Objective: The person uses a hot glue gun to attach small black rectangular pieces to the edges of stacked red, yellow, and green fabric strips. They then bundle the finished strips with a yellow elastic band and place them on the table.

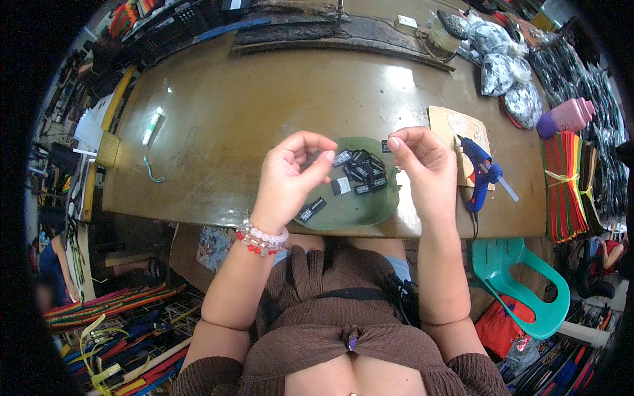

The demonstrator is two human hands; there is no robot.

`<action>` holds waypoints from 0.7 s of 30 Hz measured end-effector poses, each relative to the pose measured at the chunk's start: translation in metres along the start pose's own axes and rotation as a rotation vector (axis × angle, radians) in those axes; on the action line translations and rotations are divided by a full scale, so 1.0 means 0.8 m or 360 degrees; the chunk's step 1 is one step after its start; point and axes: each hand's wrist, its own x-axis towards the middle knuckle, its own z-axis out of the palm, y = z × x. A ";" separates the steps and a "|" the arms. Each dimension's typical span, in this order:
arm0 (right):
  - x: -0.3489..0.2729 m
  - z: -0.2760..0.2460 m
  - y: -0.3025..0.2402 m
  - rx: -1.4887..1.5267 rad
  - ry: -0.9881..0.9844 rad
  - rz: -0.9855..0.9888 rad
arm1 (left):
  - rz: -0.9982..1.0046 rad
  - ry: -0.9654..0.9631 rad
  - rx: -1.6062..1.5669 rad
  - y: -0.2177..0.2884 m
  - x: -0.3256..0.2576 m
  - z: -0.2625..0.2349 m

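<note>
Over the near edge of the table, a shallow green tray [317, 219] holds several small black labels [360, 173] with pale print, most of them heaped at its right side. One label [313, 209] lies apart at the tray's lower left, and a paler one sits beside the heap. My right hand [426, 168] pinches a small black label [385, 146] between thumb and forefinger above the tray's right rim. Above the left rim is my left hand [290, 171], its fingers curled and the thumb slightly apart from the forefinger, with nothing seen between them.
A blue glue gun [477, 173] with a clear glue stick lies on brown cardboard [492, 125] right of my right hand. Farther right are a pink-purple bottle [566, 117] and bundled coloured strips [565, 188]. A white tube [153, 125] lies at left; a green chair [551, 303] stands below right.
</note>
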 end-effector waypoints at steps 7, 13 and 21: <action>-0.013 0.019 -0.006 -0.0646 -0.0182 -0.0197 | -0.0019 -0.0013 -0.0083 0.002 -0.002 0.002; -0.006 0.008 -0.007 -0.0961 -0.0047 -0.0165 | 0.0083 0.0164 0.0063 0.011 -0.004 -0.010; -0.015 -0.013 0.011 -0.0766 0.0154 -0.0322 | 0.0623 0.0017 0.1233 0.018 -0.003 0.010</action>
